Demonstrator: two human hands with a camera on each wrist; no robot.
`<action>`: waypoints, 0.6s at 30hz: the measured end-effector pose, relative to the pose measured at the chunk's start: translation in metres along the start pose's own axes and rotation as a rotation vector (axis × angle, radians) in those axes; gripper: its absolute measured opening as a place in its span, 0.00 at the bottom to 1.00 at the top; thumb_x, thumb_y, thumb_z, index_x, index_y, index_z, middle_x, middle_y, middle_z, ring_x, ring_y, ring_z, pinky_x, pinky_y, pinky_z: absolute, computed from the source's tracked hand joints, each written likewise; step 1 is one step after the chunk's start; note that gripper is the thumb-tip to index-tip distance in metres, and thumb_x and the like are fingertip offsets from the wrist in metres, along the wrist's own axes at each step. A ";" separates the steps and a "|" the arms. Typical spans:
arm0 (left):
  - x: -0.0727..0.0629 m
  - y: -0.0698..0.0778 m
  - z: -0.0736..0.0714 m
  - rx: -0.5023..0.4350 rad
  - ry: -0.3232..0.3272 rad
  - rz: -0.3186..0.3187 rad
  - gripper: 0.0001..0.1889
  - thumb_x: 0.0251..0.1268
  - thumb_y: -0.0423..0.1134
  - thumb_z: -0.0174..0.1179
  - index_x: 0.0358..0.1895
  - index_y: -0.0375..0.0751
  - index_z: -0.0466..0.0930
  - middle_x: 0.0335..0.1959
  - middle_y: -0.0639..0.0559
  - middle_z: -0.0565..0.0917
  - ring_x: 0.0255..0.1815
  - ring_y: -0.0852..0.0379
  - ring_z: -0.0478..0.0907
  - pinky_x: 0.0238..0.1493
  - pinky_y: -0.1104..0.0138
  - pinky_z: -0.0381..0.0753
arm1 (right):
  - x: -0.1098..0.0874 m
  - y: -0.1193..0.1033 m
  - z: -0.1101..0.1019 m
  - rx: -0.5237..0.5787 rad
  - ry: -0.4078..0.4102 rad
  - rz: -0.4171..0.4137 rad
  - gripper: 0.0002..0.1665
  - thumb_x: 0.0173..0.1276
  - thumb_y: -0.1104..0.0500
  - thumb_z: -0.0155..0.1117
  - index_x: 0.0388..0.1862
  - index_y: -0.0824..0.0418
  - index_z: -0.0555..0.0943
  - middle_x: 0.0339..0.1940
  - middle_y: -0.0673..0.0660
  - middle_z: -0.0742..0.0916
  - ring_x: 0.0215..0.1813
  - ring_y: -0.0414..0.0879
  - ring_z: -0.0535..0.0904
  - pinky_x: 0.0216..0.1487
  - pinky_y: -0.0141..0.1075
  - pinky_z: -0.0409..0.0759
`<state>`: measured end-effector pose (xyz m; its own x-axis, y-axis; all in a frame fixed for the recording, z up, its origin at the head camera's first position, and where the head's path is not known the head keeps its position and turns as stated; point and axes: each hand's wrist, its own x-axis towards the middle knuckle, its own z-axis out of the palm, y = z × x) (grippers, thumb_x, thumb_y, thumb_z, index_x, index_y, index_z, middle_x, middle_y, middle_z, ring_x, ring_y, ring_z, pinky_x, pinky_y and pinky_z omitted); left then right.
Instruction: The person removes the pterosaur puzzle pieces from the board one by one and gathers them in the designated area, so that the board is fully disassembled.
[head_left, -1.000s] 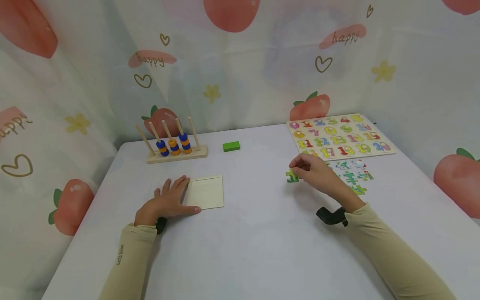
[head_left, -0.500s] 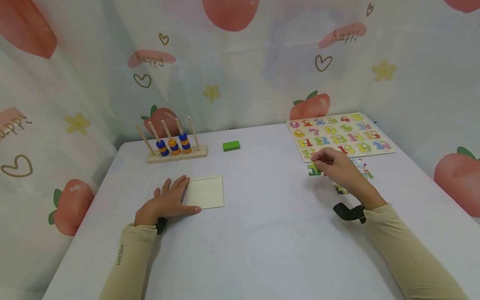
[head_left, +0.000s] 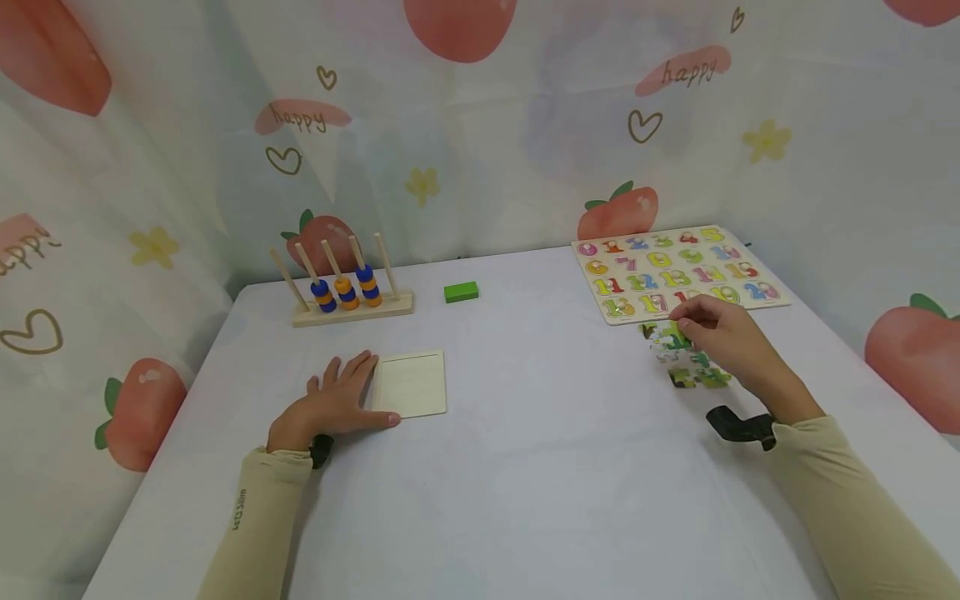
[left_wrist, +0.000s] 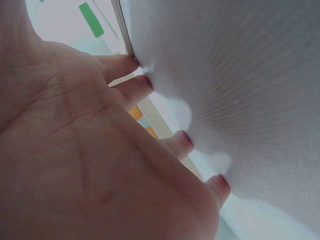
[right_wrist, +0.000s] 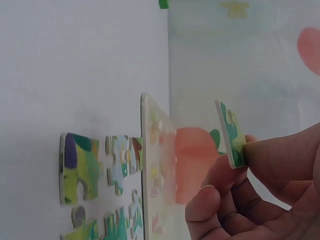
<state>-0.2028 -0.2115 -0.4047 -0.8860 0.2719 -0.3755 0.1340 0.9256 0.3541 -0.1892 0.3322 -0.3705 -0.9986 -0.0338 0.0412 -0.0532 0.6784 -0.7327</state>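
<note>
My left hand [head_left: 333, 407] lies with spread fingers on the table at the left side of a square, light wooden puzzle tray [head_left: 414, 385], its thumb over the tray's near corner. In the left wrist view the fingertips [left_wrist: 184, 142] touch the white cloth. My right hand [head_left: 731, 343] pinches a green jigsaw piece [right_wrist: 232, 135] between thumb and fingers, raised above the table. Below and around it lie several loose jigsaw pieces [head_left: 681, 377] with green, white and blue patterns. The hand hides some of them in the head view.
A wooden number board [head_left: 645, 258] lies at the back right, just behind the loose pieces. At the back left stands a peg abacus [head_left: 352, 314] with blue and orange rings. A green block [head_left: 461, 292] lies between them. A printed curtain [head_left: 510, 150] hangs behind the table.
My right hand has moved to the right with the jigsaw piece, from beside the loose pieces to over them. The left hand and the tray have stayed in place.
</note>
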 end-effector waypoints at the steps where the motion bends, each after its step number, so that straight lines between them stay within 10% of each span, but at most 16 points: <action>1: -0.001 0.001 -0.001 -0.002 -0.002 0.000 0.64 0.60 0.70 0.71 0.87 0.35 0.46 0.88 0.35 0.46 0.84 0.22 0.34 0.74 0.23 0.37 | -0.001 0.002 -0.002 -0.005 0.002 0.005 0.19 0.89 0.57 0.51 0.63 0.71 0.77 0.56 0.68 0.83 0.46 0.54 0.76 0.40 0.32 0.79; 18: -0.001 0.000 -0.002 -0.009 -0.010 0.010 0.64 0.62 0.71 0.69 0.88 0.35 0.45 0.88 0.36 0.44 0.85 0.22 0.32 0.75 0.24 0.34 | -0.009 0.045 -0.036 -0.100 0.012 0.073 0.20 0.89 0.58 0.48 0.64 0.73 0.75 0.60 0.74 0.80 0.54 0.60 0.72 0.40 0.23 0.72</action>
<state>-0.2026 -0.2124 -0.4027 -0.8803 0.2839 -0.3801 0.1388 0.9203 0.3658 -0.1828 0.3890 -0.3797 -0.9996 0.0267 -0.0009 0.0206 0.7486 -0.6627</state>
